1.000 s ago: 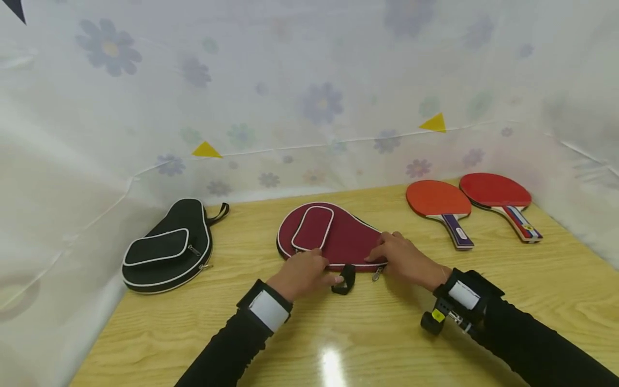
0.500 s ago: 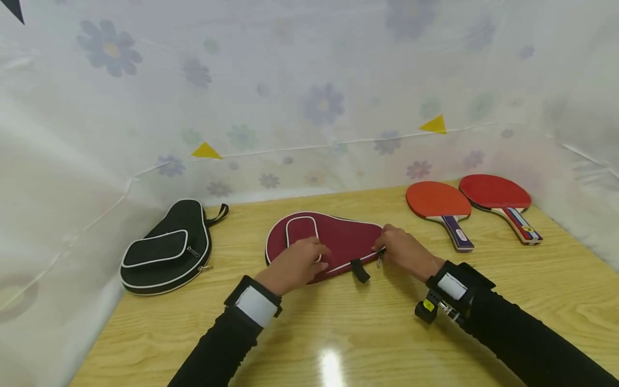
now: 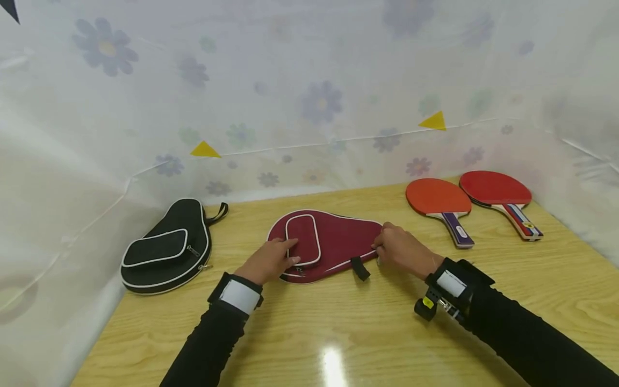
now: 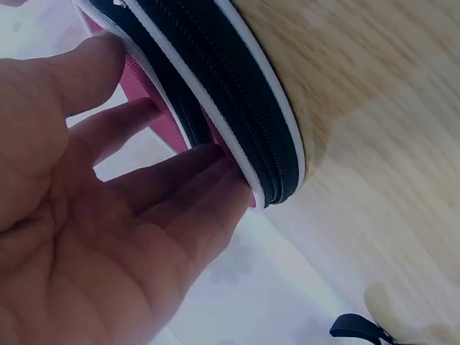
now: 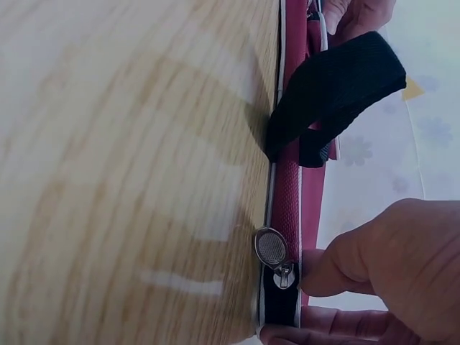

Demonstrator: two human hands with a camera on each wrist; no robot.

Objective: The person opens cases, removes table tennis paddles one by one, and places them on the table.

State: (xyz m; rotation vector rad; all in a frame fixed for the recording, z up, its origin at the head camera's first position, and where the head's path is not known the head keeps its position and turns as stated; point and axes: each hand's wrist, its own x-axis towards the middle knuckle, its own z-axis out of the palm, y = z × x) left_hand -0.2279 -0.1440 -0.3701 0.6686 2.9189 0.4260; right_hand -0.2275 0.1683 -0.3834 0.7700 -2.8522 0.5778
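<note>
A maroon table tennis bat case with white piping and a front pocket lies flat on the table in the head view. My left hand rests at its wide end, with fingers extended onto the pocket. In the left wrist view, fingertips lie against the case's rounded edge beside the dark zipper. My right hand pinches the narrow end. The right wrist view shows its thumb on top and fingers at the far side, next to a metal zipper pull. A black strap loop sticks out from the near edge.
A black bat case lies at the left of the wooden table. Two bats lie at the back right, one orange-red and one red. A flowered white sheet hangs behind the table.
The maroon case has turned, its wide end shifting left and nearer to me. My left hand has moved left from the near edge to the pocket; the right hand stays at the narrow end.
</note>
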